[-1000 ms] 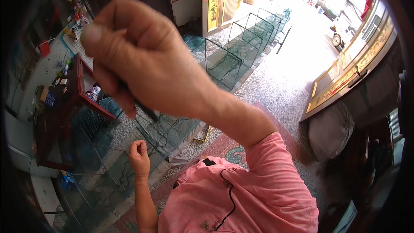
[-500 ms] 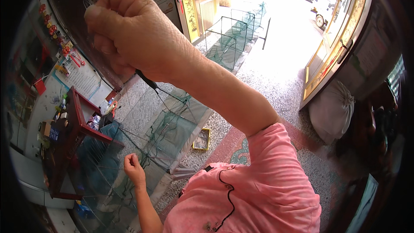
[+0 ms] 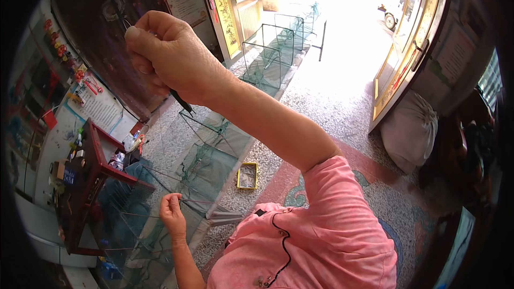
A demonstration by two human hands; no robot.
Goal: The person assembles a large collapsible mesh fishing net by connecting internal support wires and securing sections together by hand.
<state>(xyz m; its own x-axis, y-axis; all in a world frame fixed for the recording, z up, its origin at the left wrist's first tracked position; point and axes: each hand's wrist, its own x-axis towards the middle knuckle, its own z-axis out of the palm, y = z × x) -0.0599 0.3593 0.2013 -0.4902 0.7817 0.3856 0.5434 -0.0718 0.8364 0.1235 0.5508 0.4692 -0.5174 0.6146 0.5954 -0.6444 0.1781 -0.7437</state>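
Observation:
A long green net cage [image 3: 209, 166] with square, dark wire frames stretches across the floor below me and out through the doorway. My left hand [image 3: 172, 215] is closed in a pinch at its near part, fingertips on the netting beside a frame rod. High at the upper left, my right hand [image 3: 166, 53] is lifted well above the net and closed. A thin, bent, needle-like wire [image 3: 127, 23] shows at its thumb and forefinger. Out of the bottom of this fist sticks a slim dark tool [image 3: 182, 101] with a split, pointed tip; its other end is hidden in my palm.
A small yellow-edged box [image 3: 247, 175] lies on the speckled floor beside the net. To the left stands a dark red cabinet [image 3: 85, 182] with an open drawer [image 3: 110, 150]. A tied white sack [image 3: 409, 134] leans near the open door [image 3: 409, 59] at right.
My right hand has come down slightly and to the right, still closed on the tool. My left hand has moved a little right, its fingers now against the netting.

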